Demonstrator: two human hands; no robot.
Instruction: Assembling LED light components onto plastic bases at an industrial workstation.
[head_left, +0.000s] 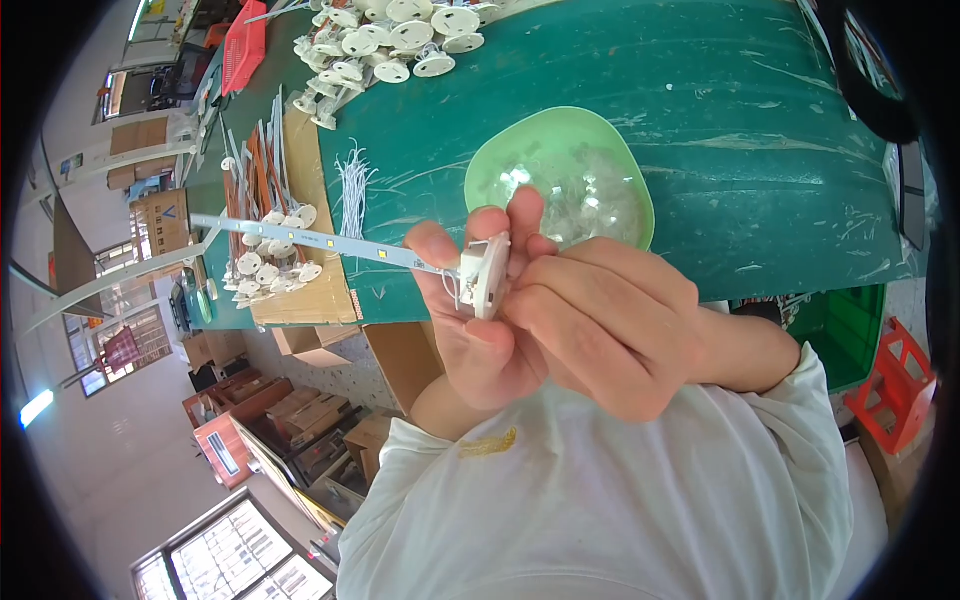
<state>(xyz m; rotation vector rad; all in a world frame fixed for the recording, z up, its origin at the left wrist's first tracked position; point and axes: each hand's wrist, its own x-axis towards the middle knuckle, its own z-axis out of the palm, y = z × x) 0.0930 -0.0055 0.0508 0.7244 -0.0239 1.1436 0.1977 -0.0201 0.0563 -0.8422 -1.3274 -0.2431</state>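
My left hand [465, 350] is closed around a white round plastic cap [488, 275], held up over the table's near edge. From the cap a narrow LED strip [310, 239] with small yellow chips reaches out to the left, and a thin white wire loops beside the joint. My right hand [620, 330] is closed in a pinch against the cap's right side. Whatever its fingertips grip is hidden behind them. Just beyond both hands sits a light green bowl [555, 122] holding small, clear, shiny pieces that I cannot make out singly.
White wires [353, 195] lie bundled on the green table [740, 170]. Left of them, cardboard [308, 165] carries strips with round white caps [265, 268]. More capped pieces [400, 40] are heaped at the back. A red stool [890, 390] and a green crate [840, 335] stand at right.
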